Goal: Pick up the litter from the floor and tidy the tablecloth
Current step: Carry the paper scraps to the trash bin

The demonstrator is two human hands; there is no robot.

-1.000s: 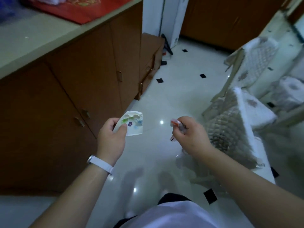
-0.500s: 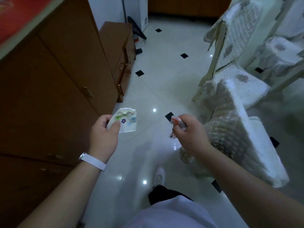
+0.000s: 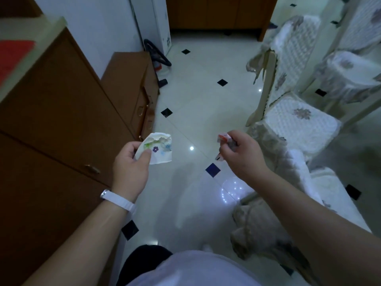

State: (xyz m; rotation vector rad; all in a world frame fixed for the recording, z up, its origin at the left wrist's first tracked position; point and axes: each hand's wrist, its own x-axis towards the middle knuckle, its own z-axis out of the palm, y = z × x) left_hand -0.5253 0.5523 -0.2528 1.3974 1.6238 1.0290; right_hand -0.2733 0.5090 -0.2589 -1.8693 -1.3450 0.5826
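My left hand (image 3: 129, 162) pinches a crumpled white paper cup (image 3: 159, 148) printed with small flowers, held out in front of me at about waist height. My right hand (image 3: 241, 156) is closed on a small crumpled wrapper (image 3: 223, 139) with red and white on it; part of it pokes out below the fingers. Both hands hover over the glossy white tiled floor (image 3: 198, 104) with its black diamond insets. No tablecloth is in view.
A tall brown cabinet (image 3: 61, 112) with a red item on its top runs along the left, a lower brown cabinet (image 3: 132, 83) beyond it. Chairs with quilted white covers (image 3: 296, 120) stand at the right. A dark hose and small objects (image 3: 158, 58) lie by the far wall.
I have moved forward along the cabinet and the view has swung towards the far wall. Both hands keep their hold on the cup and the wrapper.
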